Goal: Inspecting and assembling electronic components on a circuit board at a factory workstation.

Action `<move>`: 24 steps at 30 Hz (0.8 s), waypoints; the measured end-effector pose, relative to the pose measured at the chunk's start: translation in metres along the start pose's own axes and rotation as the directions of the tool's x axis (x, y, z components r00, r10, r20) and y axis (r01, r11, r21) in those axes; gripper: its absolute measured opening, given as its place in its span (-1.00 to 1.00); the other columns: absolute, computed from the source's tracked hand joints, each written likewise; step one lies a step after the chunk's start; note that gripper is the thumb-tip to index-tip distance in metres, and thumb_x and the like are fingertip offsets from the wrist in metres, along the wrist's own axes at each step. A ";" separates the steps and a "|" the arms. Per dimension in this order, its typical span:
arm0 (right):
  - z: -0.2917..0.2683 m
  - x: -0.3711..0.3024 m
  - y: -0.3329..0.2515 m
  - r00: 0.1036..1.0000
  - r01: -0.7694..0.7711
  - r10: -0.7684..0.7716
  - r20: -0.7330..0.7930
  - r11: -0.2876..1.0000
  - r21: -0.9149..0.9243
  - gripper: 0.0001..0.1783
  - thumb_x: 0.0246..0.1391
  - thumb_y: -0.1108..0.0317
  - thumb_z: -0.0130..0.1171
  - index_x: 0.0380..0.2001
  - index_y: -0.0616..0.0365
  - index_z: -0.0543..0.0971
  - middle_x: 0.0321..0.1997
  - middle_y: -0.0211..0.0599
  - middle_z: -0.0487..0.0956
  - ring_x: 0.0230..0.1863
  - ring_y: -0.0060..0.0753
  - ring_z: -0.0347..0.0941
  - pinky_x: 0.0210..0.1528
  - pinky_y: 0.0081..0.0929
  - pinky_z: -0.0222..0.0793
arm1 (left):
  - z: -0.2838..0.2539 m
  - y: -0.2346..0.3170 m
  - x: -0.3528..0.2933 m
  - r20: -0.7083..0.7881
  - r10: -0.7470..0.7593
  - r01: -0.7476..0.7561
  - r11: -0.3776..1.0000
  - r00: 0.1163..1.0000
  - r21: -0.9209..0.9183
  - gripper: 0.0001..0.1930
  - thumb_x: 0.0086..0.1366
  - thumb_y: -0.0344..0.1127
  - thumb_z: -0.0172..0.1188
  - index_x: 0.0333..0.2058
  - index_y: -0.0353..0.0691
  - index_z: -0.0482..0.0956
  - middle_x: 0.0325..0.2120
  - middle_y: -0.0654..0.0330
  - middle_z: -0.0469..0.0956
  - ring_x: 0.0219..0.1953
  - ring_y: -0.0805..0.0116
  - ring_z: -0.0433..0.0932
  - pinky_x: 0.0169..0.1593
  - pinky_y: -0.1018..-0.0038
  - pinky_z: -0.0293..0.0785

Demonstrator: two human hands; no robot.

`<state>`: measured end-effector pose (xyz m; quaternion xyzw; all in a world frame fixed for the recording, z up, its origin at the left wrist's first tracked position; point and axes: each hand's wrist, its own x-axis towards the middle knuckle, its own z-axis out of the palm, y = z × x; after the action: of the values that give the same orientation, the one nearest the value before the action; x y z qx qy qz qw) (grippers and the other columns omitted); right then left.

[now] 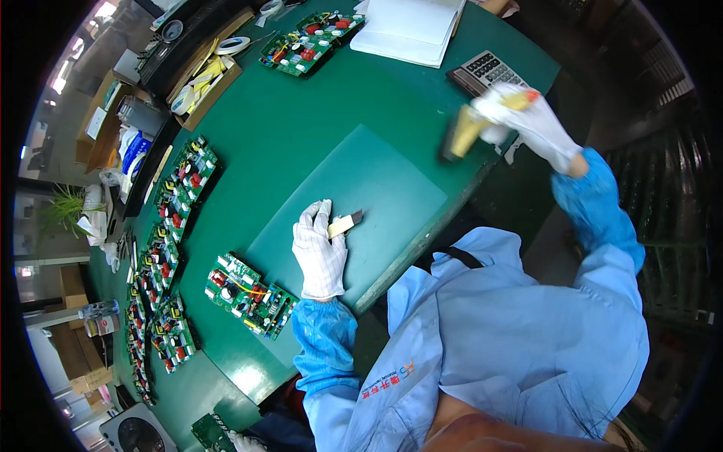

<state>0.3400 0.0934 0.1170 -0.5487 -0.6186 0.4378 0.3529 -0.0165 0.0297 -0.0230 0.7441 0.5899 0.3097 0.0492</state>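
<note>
My left hand (319, 252), in a white glove, rests over a translucent green sheet (384, 173) on the table. Its fingers are closed on a short, flat cream-coloured piece with a dark end (346, 224), which points right. To the right, above the table's near edge, my gloved right hand (531, 124) grips a yellow-handled brush (468, 134). That brush is blurred by motion; its dark end hangs down and a red tip shows at the other end. Just left of my left hand lies a green circuit board (251, 296) with red, white and yellow components.
More circuit boards (184, 184) line the table's left side, and others (310, 44) lie at the far side. White paper (407, 30) and a calculator (489, 71) sit at the far right. A box of tools (207, 87) stands far left. Another person's gloved hand (247, 443) appears at the lower edge.
</note>
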 end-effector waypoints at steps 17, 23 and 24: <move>-0.031 -0.058 0.008 0.938 -0.206 0.347 -0.020 0.507 -0.837 -0.67 -0.06 0.20 0.17 -0.65 0.27 0.45 -0.75 -0.10 0.40 -0.68 -0.18 0.40 -0.55 -0.31 0.30 | -0.001 -0.003 0.002 0.005 -0.021 0.021 0.999 1.000 -0.031 -0.58 0.01 -0.52 0.21 -0.08 -0.18 0.55 -0.14 0.10 0.52 -0.11 0.10 0.49 -0.02 0.30 0.44; -0.005 -0.040 -0.010 0.973 -0.208 0.166 -0.163 0.935 -0.286 -0.73 0.01 0.28 0.28 -0.52 0.25 0.46 -0.63 -0.38 0.49 -0.65 -0.60 0.36 -0.59 -0.55 0.29 | 0.001 -0.005 0.000 -0.072 0.045 -0.044 0.999 0.996 0.016 -0.66 0.07 -0.44 0.25 -0.12 -0.16 0.56 -0.17 0.11 0.53 -0.22 0.11 0.50 -0.13 0.30 0.48; 0.009 -0.030 -0.007 0.990 0.061 -0.097 -0.100 0.948 -0.311 -0.73 0.02 0.29 0.28 -0.52 0.24 0.46 -0.60 -0.36 0.50 -0.62 -0.58 0.39 -0.55 -0.56 0.32 | 0.001 -0.003 0.000 -0.100 0.047 -0.048 0.999 0.994 -0.003 -0.66 0.06 -0.45 0.25 -0.12 -0.16 0.56 -0.18 0.11 0.53 -0.21 0.11 0.51 -0.13 0.30 0.48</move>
<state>0.3338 0.0618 0.1217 -0.5957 -0.6795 0.2898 0.3153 -0.0186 0.0315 -0.0252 0.7415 0.5728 0.3492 0.0144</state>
